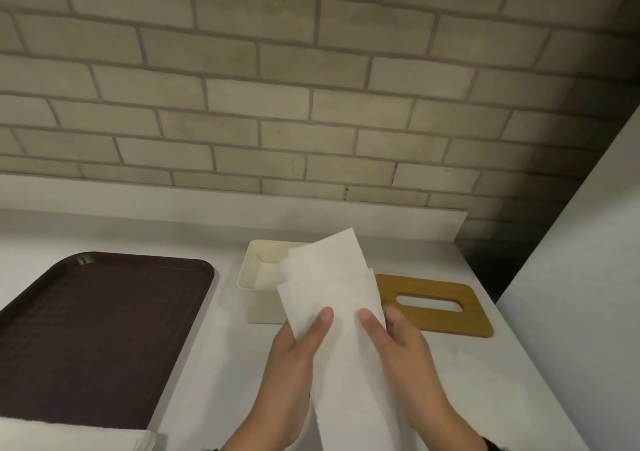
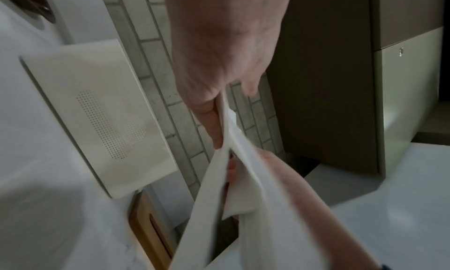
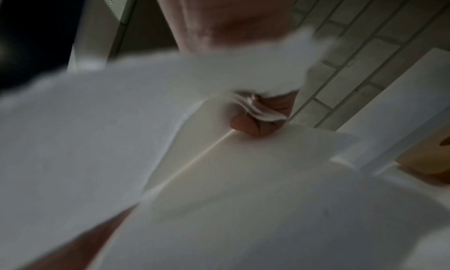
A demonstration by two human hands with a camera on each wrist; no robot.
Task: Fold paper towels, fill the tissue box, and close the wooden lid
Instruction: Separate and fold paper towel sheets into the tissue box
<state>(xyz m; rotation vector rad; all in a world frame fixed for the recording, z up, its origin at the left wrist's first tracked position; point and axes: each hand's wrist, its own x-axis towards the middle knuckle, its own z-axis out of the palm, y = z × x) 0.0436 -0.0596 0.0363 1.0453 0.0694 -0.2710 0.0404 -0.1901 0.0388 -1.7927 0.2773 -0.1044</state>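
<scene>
White paper towel (image 1: 332,298), folded into a long strip, is held up between both hands over the near edge of the counter (image 1: 214,346). Left hand (image 1: 294,357) grips its left edge, thumb laid on the front face; right hand (image 1: 398,343) grips the right edge the same way. In the left wrist view I see the left fingers (image 2: 214,124) curled behind the sheet, pinching it. Right wrist view is blurred; I can only make out paper and a fingertip.

Tissue box (image 1: 256,277), cream, stands open just behind the towel's upper end, which overlaps its right part. Wooden lid (image 1: 433,315) lies flat on the counter just right of the box, slot up. Brown tray (image 1: 86,329) sits at left, well apart. Behind: pale brick wall (image 1: 311,87).
</scene>
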